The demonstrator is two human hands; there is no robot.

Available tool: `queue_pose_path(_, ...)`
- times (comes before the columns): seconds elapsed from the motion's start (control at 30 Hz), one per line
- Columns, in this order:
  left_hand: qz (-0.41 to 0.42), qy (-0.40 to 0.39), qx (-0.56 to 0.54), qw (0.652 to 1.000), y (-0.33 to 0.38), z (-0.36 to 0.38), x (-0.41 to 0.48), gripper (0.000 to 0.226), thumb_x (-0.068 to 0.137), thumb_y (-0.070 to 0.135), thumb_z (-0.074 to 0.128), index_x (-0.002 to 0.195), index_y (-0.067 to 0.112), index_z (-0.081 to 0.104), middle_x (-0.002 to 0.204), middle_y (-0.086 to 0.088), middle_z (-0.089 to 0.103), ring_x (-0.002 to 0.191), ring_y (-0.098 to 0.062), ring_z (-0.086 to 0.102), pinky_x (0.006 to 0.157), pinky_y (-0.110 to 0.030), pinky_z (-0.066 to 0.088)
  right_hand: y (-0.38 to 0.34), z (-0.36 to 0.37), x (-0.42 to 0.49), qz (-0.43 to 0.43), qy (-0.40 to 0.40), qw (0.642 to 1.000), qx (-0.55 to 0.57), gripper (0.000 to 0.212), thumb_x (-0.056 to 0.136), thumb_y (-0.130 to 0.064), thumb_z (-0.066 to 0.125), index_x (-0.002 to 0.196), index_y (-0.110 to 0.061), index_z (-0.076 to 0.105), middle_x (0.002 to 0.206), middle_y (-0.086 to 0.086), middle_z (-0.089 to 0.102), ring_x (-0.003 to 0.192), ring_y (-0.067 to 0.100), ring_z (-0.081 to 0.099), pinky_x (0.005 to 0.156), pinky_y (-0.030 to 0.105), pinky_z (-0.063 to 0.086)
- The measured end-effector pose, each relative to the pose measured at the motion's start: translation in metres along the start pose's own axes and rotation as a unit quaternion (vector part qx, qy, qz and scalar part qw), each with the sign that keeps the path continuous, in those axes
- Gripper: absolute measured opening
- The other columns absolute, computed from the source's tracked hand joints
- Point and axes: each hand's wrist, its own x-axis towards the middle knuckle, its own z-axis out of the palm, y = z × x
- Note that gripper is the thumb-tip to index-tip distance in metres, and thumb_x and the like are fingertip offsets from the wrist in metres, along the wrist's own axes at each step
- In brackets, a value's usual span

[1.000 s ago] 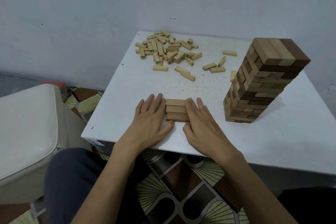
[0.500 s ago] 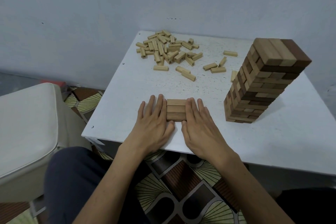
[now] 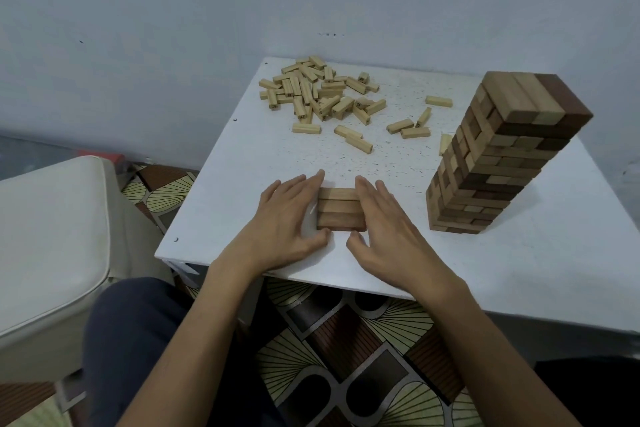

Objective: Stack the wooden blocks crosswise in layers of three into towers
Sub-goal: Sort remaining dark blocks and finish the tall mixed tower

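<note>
Left hand (image 3: 287, 218) and right hand (image 3: 388, 229), fingers (image 3: 313, 184) straight, flank three-block layer (image 3: 341, 208) near bench (image 3: 519, 270) front edge; tower (image 3: 502, 163) at 3 o'clock.

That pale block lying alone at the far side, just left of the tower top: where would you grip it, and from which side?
Pinch the lone block across its two long faces, mid-length, from above. It lies flat, length running left to right, with bare table in front and behind, so thumb and finger should fit; the short ends offer less grip.

Nos. on loose blocks (image 3: 313, 94) illegible.
</note>
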Motion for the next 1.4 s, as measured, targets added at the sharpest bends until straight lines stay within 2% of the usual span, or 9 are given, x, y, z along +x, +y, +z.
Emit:
queue_pose_path(0.2, 0.011, -0.010, -0.021, 1.000, -0.006, -0.005, 0.010, 0.098, 0.072, 0.066, 0.040, 0.157, 0.020, 0.024, 0.147, 0.005, 0.048, 0.141, -0.015, 0.034, 0.119, -0.038, 0.013, -0.002, -0.008, 0.004, 0.016, -0.009, 1.000, 0.024, 0.077, 0.099, -0.027, 0.046, 0.159, -0.020, -0.001, 0.165, -0.002, 0.013, 0.153, 0.014, -0.002, 0.120, 0.030, 0.010)
queue_pose_path(0.4, 0.020, -0.029, -0.040, 0.999, -0.010, -0.006, 0.013, 0.100, 0.069, 0.064, 0.047, 0.157, 0.021, 0.023, 0.141, 0.006, 0.052, 0.133, -0.016, 0.042, 0.117, -0.043, 0.025, 0.000, -0.009, 0.004, 0.004, 0.001, 1.000, 0.018, 0.078, 0.096, -0.029, 0.054, 0.159, -0.019, 0.008, 0.158, 0.000, 0.025, 0.146, 0.010, 0.013, 0.115, 0.026, 0.019)
queue_pose_path(0.6, 0.019, -0.039, -0.049, 0.998, -0.005, -0.012, 0.006, 0.106, 0.065, 0.064, 0.048, 0.158, 0.021, 0.019, 0.134, 0.003, 0.055, 0.121, -0.020, 0.047, 0.113, -0.037, 0.027, -0.003, -0.011, 0.000, -0.014, -0.006, 1.000, 0.015, 0.083, 0.091, -0.029, 0.058, 0.159, -0.020, 0.011, 0.151, -0.003, 0.033, 0.137, 0.009, 0.018, 0.106, 0.024, 0.026)
queue_pose_path(0.8, 0.016, -0.019, -0.071, 0.997, 0.006, -0.035, -0.014, 0.104, 0.066, 0.062, 0.053, 0.157, 0.030, 0.015, 0.133, 0.009, 0.053, 0.117, -0.017, 0.044, 0.111, -0.039, 0.029, -0.020, -0.025, -0.014, -0.047, 0.013, 0.999, 0.020, 0.083, 0.090, -0.030, 0.059, 0.158, -0.022, 0.012, 0.146, -0.004, 0.036, 0.134, 0.012, 0.022, 0.105, 0.029, 0.031)
queue_pose_path(0.93, 0.033, 0.022, -0.076, 0.996, 0.025, -0.062, -0.028, 0.101, 0.067, 0.059, 0.056, 0.157, 0.033, 0.016, 0.128, 0.017, 0.049, 0.120, -0.013, 0.044, 0.110, -0.032, 0.028, -0.034, -0.045, -0.028, -0.076, 0.040, 0.996, 0.010, 0.084, 0.089, -0.032, 0.059, 0.158, -0.023, 0.011, 0.143, -0.005, 0.036, 0.125, 0.009, 0.024, 0.103, 0.033, 0.036)
queue_pose_path(1.07, 0.056, 0.053, -0.073, 0.994, 0.051, -0.091, -0.035, 0.100, 0.068, 0.058, 0.057, 0.156, 0.040, 0.014, 0.125, 0.022, 0.049, 0.119, -0.006, 0.043, 0.107, -0.023, 0.026, -0.047, -0.076, -0.047, -0.106, 0.074, 0.992, 0.002, 0.084, 0.089, -0.033, 0.059, 0.158, -0.026, 0.012, 0.138, -0.008, 0.038, 0.110, 0.003, 0.026, 0.096, 0.027, 0.034)
queue_pose_path(1.2, 0.071, 0.083, -0.090, 0.990, 0.080, -0.114, -0.027, 0.101, 0.065, 0.058, 0.060, 0.155, 0.044, 0.016, 0.121, 0.032, 0.048, 0.122, 0.000, 0.041, 0.101, -0.006, 0.022, -0.049, -0.118, -0.066, -0.116, 0.112, 0.987, 0.008, 0.081, 0.088, -0.032, 0.060, 0.157, -0.028, 0.018, 0.128, -0.011, 0.041, 0.099, 0.001, 0.034, 0.092, 0.023, 0.035)
queue_pose_path(1.33, 0.098, 0.097, -0.113, 0.984, 0.114, -0.127, -0.004, 0.101, 0.065, 0.057, 0.062, 0.156, 0.040, 0.020, 0.121, 0.027, 0.051, 0.119, 0.009, 0.043, 0.098, -0.002, 0.026, -0.035, -0.163, -0.074, -0.111, 0.135, 0.985, 0.000, 0.081, 0.085, -0.029, 0.064, 0.156, -0.026, 0.025, 0.116, -0.011, 0.046, 0.084, 0.001, 0.044, 0.080, 0.015, 0.033)
queue_pose_path(1.4, 0.109, 0.101, -0.128, 0.980, 0.131, -0.130, 0.012, 0.100, 0.066, 0.055, 0.064, 0.155, 0.039, 0.022, 0.120, 0.025, 0.052, 0.118, 0.001, 0.048, 0.103, -0.011, 0.035, -0.024, -0.184, -0.076, -0.105, 0.148, 0.983, 0.000, 0.082, 0.082, -0.029, 0.066, 0.155, -0.026, 0.028, 0.120, -0.010, 0.050, 0.087, -0.001, 0.048, 0.080, 0.012, 0.035)
